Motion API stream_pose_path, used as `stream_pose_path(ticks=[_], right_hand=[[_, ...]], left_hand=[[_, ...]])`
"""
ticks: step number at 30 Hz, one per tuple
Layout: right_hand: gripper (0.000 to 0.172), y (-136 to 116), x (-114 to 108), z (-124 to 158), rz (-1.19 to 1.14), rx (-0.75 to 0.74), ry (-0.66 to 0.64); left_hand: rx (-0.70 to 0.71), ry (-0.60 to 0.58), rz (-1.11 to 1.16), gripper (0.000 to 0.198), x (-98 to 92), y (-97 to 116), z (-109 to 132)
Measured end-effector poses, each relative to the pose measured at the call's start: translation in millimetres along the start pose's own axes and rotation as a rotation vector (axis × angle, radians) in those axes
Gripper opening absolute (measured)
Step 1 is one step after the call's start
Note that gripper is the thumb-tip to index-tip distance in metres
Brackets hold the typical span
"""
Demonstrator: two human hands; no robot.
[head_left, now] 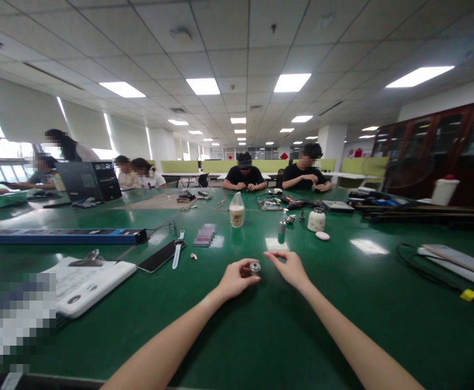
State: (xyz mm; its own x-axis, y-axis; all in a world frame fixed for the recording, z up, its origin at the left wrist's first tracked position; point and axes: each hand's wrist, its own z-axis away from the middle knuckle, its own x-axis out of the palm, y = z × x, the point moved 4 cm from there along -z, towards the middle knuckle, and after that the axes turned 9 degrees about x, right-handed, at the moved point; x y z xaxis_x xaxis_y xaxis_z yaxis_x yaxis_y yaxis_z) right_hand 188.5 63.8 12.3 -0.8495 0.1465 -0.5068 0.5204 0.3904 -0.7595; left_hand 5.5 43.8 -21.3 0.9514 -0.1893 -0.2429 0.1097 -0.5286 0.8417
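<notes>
My left hand [237,279] is curled around a small silver metal cylinder [255,267], thumb on the near side and fingers behind. Its round top shows a ring and a dark centre. Just to the right, my right hand [289,265] hovers with fingers stretched towards the cylinder, apart from it; nothing shows in its fingertips. Beyond the hands a second silver cylinder [282,227] stands upright on the green table [237,336]. Close to that lie a small metal part [289,219] and a dark pointed part [302,216].
A white jar [316,221] with its lid [323,236] and a bagged cup [237,210] stand farther back. To the left are a watch [177,252], a phone [161,257], an earbud [194,257] and a clipboard [98,276]. Cables [423,271] lie right. Several people sit around the table.
</notes>
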Motion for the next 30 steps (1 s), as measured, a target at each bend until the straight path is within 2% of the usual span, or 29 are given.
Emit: stream_pose_path(ticks=[3, 6, 10, 14, 19, 22, 25, 27, 30], right_hand=[[0.024, -19, 17, 6, -0.015, -0.048, -0.053], [0.022, -25, 24, 10, 0.006, -0.052, -0.057], [0.023, -26, 24, 13, 0.031, -0.072, -0.023], [0.021, -28, 26, 14, 0.069, -0.072, -0.049], [0.026, -20, 32, 13, -0.063, -0.023, -0.078], [0.03, -12, 37, 11, -0.145, 0.014, -0.098], [0.036, -8, 42, 11, -0.257, 0.054, -0.212], [0.041, -6, 44, 13, -0.359, 0.089, -0.306], [0.056, -2, 45, 17, -0.489, 0.14, -0.375]], left_hand=[[0.012, 0.001, 0.041, 0.048, 0.9, -3, 0], [0.021, 0.004, 0.077, 0.046, 1.4, -6, 0], [0.025, -0.004, 0.061, 0.045, 1.5, -3, 0], [0.028, -0.014, 0.02, 0.042, 1.7, 0, 1], [0.014, -0.027, 0.066, 0.043, 2.7, -2, 2], [0.012, -0.017, 0.112, 0.05, 1.4, -3, 1], [0.02, 0.081, 0.099, 0.05, -5.1, -1, -2], [0.035, 0.153, 0.008, 0.04, -10.3, 3, -3], [0.063, 0.177, -0.168, 0.027, -14.1, 8, -4]])
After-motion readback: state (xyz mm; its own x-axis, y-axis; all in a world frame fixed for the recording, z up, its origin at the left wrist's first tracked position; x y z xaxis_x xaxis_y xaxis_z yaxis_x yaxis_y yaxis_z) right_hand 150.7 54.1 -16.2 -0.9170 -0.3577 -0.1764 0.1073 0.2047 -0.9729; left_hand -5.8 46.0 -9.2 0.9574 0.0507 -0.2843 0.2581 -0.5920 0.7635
